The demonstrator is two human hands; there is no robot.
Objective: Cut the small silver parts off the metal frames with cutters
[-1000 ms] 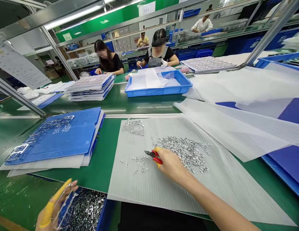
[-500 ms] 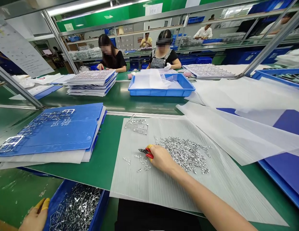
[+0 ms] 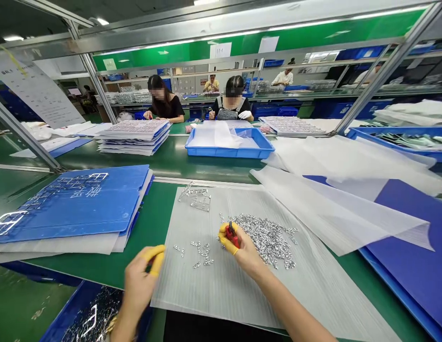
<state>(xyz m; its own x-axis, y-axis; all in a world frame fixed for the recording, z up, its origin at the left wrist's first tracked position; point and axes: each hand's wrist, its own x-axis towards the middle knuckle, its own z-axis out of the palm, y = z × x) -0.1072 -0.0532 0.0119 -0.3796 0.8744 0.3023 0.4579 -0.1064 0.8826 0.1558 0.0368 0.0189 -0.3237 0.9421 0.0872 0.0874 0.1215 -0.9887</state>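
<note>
My right hand point(image 3: 244, 249), with yellow finger covers, is closed around red-handled nippers point(image 3: 232, 233) whose dark jaws point up. It is at the left edge of a heap of small shiny metal pieces point(image 3: 267, 237) on a translucent white sheet point(image 3: 242, 289). My left hand point(image 3: 140, 273), also in yellow finger covers, is at the sheet's left edge. Its thumb and finger are curved with a gap between them, and I see nothing held there. Several loose metal pieces point(image 3: 205, 254) lie between the hands. Thin metal frames point(image 3: 201, 199) rest at the sheet's back left corner.
A blue board point(image 3: 110, 204) on a stack at left carries more metal frames. Below the table edge is a blue bin point(image 3: 69, 311) of metal scrap. Beyond stand a blue tray point(image 3: 228, 151) and stacked sheets point(image 3: 133, 137). Co-workers sit across the table.
My left hand has come up from beside the scrap bin to the sheet's left edge. My right hand has turned the nippers from pointing left to pointing up. The whole view has shifted slightly.
</note>
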